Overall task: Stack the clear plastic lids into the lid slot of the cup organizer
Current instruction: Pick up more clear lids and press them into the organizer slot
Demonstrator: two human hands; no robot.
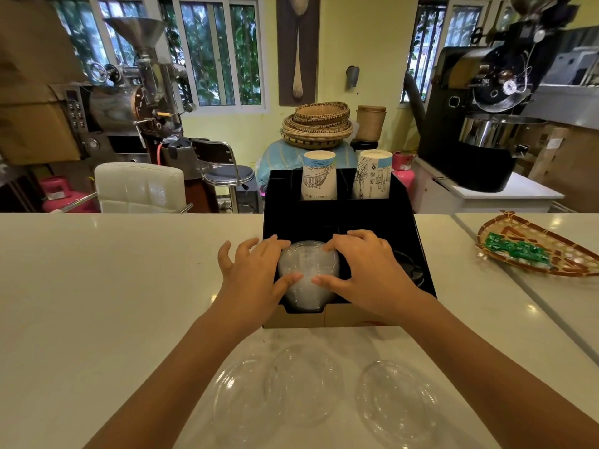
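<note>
A black cup organizer (343,218) stands on the white counter. A stack of clear plastic lids (308,273) sits in its front left slot. My left hand (252,273) grips the stack's left side and my right hand (366,270) grips its right side, thumbs on top. Three loose clear lids lie on the counter near me: one at the left (240,400), one in the middle (304,380) overlapping it, and one at the right (395,403). Two stacks of paper cups (319,176) (372,175) stand in the organizer's back slots.
A woven tray (505,228) with green packets lies on the counter at the right. Dark lids (411,270) sit in the organizer's front right slot. Behind the counter stand a white chair (139,186), a stool and coffee roasting machines.
</note>
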